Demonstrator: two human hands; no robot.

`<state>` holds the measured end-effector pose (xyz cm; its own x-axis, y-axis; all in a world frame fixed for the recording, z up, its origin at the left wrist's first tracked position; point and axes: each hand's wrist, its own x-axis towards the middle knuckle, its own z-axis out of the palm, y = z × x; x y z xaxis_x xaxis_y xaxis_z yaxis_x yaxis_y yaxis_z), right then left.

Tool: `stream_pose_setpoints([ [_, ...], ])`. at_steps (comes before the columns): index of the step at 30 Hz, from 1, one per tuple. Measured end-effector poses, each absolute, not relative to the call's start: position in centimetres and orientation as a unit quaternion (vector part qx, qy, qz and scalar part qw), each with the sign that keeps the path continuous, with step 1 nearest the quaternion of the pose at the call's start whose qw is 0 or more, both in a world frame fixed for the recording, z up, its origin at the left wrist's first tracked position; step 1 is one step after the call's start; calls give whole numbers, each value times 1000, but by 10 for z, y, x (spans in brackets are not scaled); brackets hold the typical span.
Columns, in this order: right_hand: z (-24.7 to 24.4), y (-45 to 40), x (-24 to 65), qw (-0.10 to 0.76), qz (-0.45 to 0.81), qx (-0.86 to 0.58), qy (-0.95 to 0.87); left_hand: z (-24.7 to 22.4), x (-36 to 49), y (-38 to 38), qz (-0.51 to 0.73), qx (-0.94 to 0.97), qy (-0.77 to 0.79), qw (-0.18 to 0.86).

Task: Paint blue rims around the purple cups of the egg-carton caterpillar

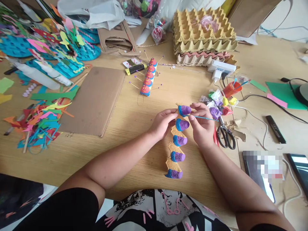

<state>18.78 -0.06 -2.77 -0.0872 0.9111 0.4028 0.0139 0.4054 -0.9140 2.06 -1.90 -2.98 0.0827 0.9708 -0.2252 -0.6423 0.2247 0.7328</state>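
An egg-carton strip (177, 157) lies lengthwise before me, its row of cups covered with purple and blue clay. My left hand (163, 123) closes its fingers on the strip's far end, beside the top cup. In a pinch of thumb and fingers, my right hand (202, 126) holds a thin blue stick (204, 118). The stick's left end meets or nearly meets the purple clay of that far cup; I cannot tell which. Farther back stands a finished-looking caterpillar (149, 78) of red and blue cups, with smiling faces and thin purple-tipped sticks poking out at the sides.
Black-handled scissors (226, 136) and bagged clay (216, 106) lie right of my right hand, near an orange cup (232, 89). Stacked egg trays (204, 35) stand behind. A cardboard sheet (93, 99), paper scraps (43, 125) and glue bottles (36, 75) are on the left.
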Motion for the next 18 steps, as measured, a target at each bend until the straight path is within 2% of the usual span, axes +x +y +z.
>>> stream_pose_setpoints([
  [9,-26,1,187,555,433,-357,-615,-40,19,-19,567,287,365,680],
  [18,-30,3,190,552,413,-339,-640,-38,20,-19,564,299,362,679],
])
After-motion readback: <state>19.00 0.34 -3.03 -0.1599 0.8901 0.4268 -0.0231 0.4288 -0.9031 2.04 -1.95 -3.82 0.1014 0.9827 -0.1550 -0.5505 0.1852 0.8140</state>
